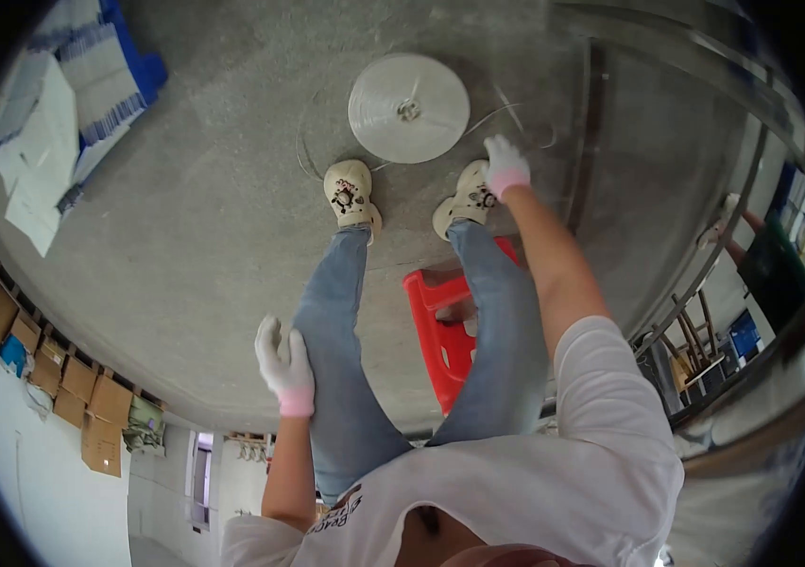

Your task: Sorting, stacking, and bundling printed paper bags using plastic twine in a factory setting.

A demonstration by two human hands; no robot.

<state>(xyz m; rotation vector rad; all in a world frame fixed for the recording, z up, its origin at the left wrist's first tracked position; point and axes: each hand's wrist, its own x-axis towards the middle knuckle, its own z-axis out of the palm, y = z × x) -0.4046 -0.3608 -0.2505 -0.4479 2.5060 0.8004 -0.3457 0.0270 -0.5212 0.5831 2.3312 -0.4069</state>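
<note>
My left hand (pixel 283 366), in a white glove with a pink cuff, is by my left knee with its thumb and fingers apart and nothing in it. Farther forward, my right hand (pixel 506 164), gloved the same way, hangs over my right shoe (pixel 471 198); its fingers are loosely bent and no held thing shows. Just beyond and left of that hand, a large flat coil of whitish strap (pixel 402 123) lies on the floor. A thin loose strand (pixel 495 113) runs from the coil past my right fingertips, seemingly apart from them.
A red plastic stool (pixel 442 354) shows between my legs. Printed sheets (pixel 48 142) and a blue-edged stack lie at far left. Cardboard boxes (pixel 105 416) line the left wall. A metal frame (pixel 587 132) stands at right, with another person's arm (pixel 738 246) beyond it.
</note>
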